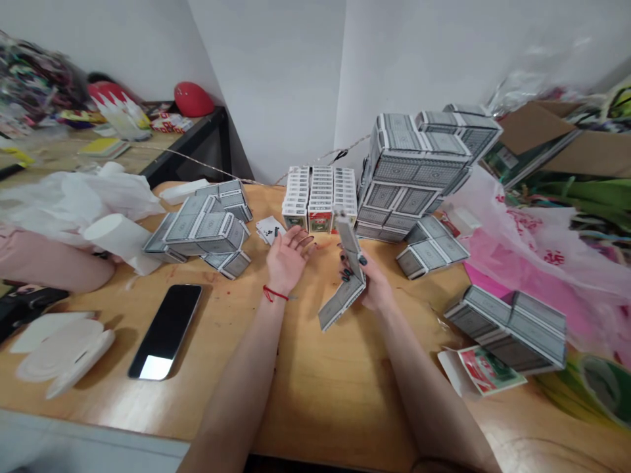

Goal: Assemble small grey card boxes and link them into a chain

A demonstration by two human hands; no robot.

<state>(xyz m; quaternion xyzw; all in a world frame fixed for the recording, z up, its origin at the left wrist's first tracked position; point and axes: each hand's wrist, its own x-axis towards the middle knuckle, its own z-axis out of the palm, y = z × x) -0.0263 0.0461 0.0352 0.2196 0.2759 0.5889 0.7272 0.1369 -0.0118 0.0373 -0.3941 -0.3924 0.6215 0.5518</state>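
Observation:
My right hand (375, 284) grips a bent strip of playing cards (339, 303), grey patterned backs showing, with one part upright and another angled down to the left. My left hand (286, 261) is held palm up with its fingers apart and nothing in it, a red string around the wrist. Just behind its fingertips lie a few loose playing cards (267, 227). Rows of playing-card boxes (321, 187) stand beyond both hands. To their right rises a tall pile of blocks made of cards (407, 171); a lower group of card blocks (197, 223) is at the left.
More card blocks (513, 325) sit at the right above an opened card box (488, 371), near a roll of tape (604, 387). A phone (166, 332), toilet roll (118, 240) and pink bottle (54, 259) lie at the left. A cardboard box (537, 135) stands at the back right.

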